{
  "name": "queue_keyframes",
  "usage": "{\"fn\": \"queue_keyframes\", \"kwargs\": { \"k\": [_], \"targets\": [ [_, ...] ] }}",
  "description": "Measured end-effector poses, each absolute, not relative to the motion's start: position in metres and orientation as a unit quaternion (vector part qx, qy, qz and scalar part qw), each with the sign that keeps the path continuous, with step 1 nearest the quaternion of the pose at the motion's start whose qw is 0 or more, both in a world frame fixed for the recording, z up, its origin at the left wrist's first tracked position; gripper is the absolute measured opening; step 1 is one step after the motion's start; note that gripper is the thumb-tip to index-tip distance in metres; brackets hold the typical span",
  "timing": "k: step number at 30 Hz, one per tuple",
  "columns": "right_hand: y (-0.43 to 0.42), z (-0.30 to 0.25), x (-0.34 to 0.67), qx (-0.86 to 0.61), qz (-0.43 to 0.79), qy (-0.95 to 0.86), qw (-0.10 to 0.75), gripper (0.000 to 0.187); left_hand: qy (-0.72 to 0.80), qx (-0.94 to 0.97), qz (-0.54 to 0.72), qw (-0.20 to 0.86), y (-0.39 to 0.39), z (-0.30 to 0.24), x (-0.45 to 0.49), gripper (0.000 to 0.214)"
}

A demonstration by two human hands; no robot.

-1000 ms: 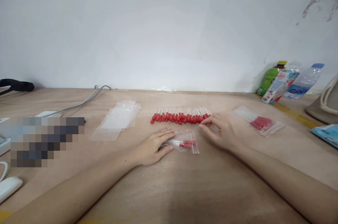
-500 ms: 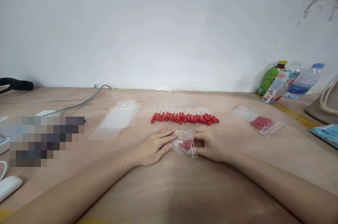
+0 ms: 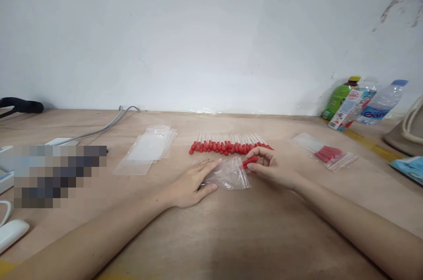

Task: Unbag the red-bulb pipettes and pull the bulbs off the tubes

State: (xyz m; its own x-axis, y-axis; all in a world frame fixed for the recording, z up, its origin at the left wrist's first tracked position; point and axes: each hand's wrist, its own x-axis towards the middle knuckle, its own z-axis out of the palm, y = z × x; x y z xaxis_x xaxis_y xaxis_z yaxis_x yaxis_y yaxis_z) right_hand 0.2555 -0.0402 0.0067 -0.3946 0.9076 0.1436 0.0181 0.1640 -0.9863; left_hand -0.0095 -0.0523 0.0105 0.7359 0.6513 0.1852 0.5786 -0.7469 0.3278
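1. Lettering, head view: blue-capped bottle [image 3: 378,112] looks like "Gan", end unclear; carton [image 3: 346,109] print too small to read.
2. Counts: three bottles [image 3: 337,98], one carton; row of red-headed sticks [image 3: 228,146] overlaps too much to count, same inside filled bag [image 3: 346,160] at right.
3. Left hand [image 3: 189,185] flat, thumb and fingers apart, on clear bag [image 3: 229,178], hiding bag's left end.
4. Right hand [image 3: 273,166] pinched on red tips [image 3: 248,163] at clear bag's mouth, near the row; number unclear.
5. Masked item [image 3: 62,174], far left: cannot make out.

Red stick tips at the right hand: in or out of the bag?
Out: the right hand pinches the red stick tips past the edge of the clear zip bag. Whether the shafts are inside: cannot tell.
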Motion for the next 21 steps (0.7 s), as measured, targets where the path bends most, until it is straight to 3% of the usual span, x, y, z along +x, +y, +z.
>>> {"fn": "queue_keyframes", "kwargs": {
  "k": [9, 16, 21],
  "targets": [
    [-0.031, 0.009, 0.261, -0.413, 0.502, -0.645, 0.402, 0.045, 0.323, 0.934, 0.093, 0.12, -0.053, 0.019, -0.015, 0.058],
    [-0.028, 0.056, 0.285, -0.441, 0.39, -0.687, 0.427, 0.036, 0.333, 0.931, 0.084, 0.124, -0.052, 0.016, -0.018, 0.058],
    [-0.017, 0.078, 0.281, -0.387, 0.265, -0.657, 0.591, 0.027, 0.336, 0.93, 0.075, 0.127, -0.052, 0.016, -0.018, 0.056]
  ]
}}
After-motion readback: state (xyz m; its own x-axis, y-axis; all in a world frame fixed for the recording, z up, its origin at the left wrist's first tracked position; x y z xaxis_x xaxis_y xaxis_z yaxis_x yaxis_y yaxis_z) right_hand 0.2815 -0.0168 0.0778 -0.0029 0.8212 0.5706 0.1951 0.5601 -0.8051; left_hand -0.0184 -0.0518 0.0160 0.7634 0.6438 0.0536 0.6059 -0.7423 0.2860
